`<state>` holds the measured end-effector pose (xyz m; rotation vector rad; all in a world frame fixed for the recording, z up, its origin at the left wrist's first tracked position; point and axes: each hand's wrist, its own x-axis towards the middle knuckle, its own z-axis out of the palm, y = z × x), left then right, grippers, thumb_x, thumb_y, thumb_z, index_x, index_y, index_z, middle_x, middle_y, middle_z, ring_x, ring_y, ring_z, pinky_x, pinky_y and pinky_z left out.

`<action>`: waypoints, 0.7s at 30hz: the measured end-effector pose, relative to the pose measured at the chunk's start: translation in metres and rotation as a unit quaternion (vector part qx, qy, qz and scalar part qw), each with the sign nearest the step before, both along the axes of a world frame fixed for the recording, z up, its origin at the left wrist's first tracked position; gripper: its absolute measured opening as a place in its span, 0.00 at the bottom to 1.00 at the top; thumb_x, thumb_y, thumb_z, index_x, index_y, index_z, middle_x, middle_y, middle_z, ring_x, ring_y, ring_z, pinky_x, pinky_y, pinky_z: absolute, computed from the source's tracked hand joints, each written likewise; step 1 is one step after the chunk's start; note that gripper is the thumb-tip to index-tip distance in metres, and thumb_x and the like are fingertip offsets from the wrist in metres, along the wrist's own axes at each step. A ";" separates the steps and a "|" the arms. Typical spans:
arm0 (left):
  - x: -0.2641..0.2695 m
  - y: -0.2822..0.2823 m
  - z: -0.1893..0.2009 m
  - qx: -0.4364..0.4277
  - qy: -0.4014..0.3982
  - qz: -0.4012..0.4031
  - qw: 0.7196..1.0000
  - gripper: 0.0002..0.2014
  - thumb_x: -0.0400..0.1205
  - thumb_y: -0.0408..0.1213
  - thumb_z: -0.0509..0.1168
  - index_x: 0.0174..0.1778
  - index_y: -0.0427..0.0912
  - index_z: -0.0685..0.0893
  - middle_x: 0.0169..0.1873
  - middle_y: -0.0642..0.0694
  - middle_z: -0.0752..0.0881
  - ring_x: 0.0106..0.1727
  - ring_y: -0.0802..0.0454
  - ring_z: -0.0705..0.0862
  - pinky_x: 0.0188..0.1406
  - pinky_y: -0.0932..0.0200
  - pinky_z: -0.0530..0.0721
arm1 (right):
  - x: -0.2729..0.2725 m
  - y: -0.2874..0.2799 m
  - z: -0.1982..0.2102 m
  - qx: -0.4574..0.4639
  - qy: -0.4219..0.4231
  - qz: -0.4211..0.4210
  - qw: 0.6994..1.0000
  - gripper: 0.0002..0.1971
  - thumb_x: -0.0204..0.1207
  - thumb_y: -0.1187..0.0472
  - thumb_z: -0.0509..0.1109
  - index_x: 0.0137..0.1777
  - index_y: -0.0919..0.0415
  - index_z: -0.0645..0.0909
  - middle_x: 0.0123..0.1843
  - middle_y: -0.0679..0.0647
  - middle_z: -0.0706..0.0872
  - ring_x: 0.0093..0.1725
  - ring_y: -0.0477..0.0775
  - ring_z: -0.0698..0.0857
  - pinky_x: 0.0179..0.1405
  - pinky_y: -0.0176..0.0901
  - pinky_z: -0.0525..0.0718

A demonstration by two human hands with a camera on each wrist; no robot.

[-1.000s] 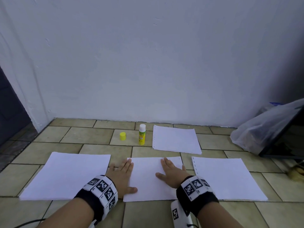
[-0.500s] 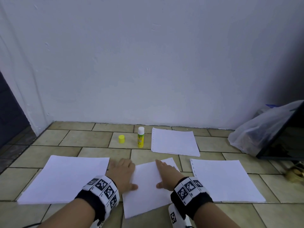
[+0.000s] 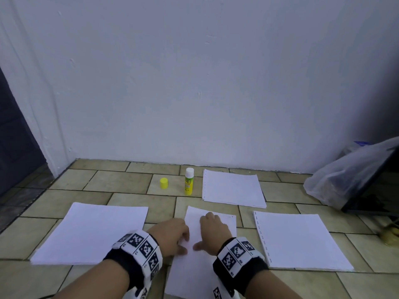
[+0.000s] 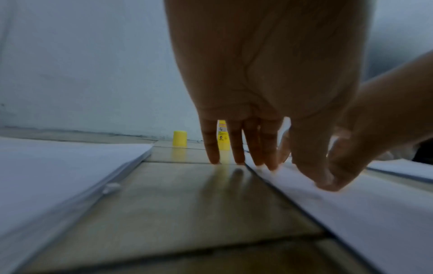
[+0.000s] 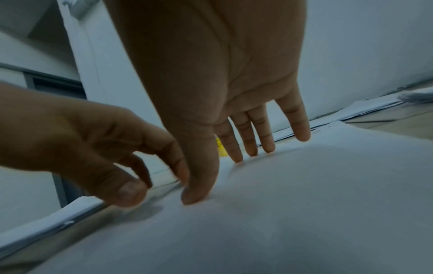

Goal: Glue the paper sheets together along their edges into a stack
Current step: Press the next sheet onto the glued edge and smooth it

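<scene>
When looking down from the head view, find both hands on the middle sheet [image 3: 200,275], a single white page lying skewed on the floor tiles [image 3: 121,184], near end reaching back under the wrists. Note the left hand [image 3: 170,236] at the page's left edge, grasping nothing: from the left wrist view, see its fingertips [image 4: 214,159] pointing straight down, two touching bare tile just beside the paper, the others landing on the edge itself, thumb resting on the page. Note the right hand [image 3: 212,230] likewise unclenched and holding nothing, laid on the sheet; from the right wrist view, see its fingers [image 5: 250,148] straight, tips pressed to the paper toward the far edge, thumb pressed down closer in. Find the left stack [image 3: 92,231] of white paper just beside the left hand, the right stack [image 3: 300,240] with punched holes down its left side, lying apart from the right hand, and the far stack [image 3: 233,188] beyond, near the wall [image 3: 194,83]. Spot the glue stick [image 3: 189,182] standing upright and uncapped just left of the far stack, white tip showing, and the yellow cap [image 3: 163,183] upright on the tile near it, not touching. Add patterned black-and-white wristbands [image 3: 140,249] on both wrists and a translucent plastic bag [image 3: 345,180] at the right, against the wall.
</scene>
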<state>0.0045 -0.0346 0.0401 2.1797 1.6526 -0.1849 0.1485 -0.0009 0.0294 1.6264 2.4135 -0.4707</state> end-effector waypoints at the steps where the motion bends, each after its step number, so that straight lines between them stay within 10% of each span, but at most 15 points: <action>1: -0.001 0.002 -0.004 0.011 0.011 0.005 1.000 0.29 0.80 0.50 0.69 0.74 0.42 0.71 0.74 0.46 0.69 0.74 0.49 0.70 0.72 0.56 0.70 | -0.002 -0.001 0.000 0.001 -0.004 0.004 1.000 0.32 0.73 0.48 0.74 0.70 0.65 0.68 0.70 0.59 0.69 0.70 0.60 0.69 0.66 0.56 0.74; 6: -0.003 0.005 -0.022 -0.052 0.091 0.012 0.994 0.55 0.78 0.61 0.65 0.84 0.36 0.35 0.83 0.42 0.33 0.85 0.46 0.35 0.83 0.40 0.45 | -0.008 -0.005 -0.001 -0.045 0.007 0.097 0.994 0.41 0.79 0.62 0.67 0.84 0.61 0.44 0.85 0.55 0.49 0.84 0.55 0.54 0.80 0.64 0.50; 17: -0.010 0.004 -0.021 -0.072 0.111 0.005 0.991 0.52 0.80 0.65 0.59 0.84 0.39 0.34 0.83 0.45 0.32 0.84 0.51 0.35 0.83 0.38 0.44 | 0.038 0.023 -0.002 -0.076 -0.039 0.050 0.995 0.39 0.83 0.38 0.52 0.85 0.54 0.39 0.86 0.45 0.42 0.83 0.54 0.57 0.81 0.64 0.40; 21: -0.014 0.008 -0.016 -0.084 0.109 0.000 0.990 0.51 0.80 0.66 0.58 0.84 0.41 0.36 0.84 0.48 0.33 0.85 0.54 0.37 0.83 0.40 0.46 | 0.043 0.022 -0.005 -0.070 -0.013 0.041 0.997 0.52 0.73 0.35 0.68 0.85 0.57 0.41 0.86 0.47 0.44 0.84 0.53 0.55 0.82 0.60 0.42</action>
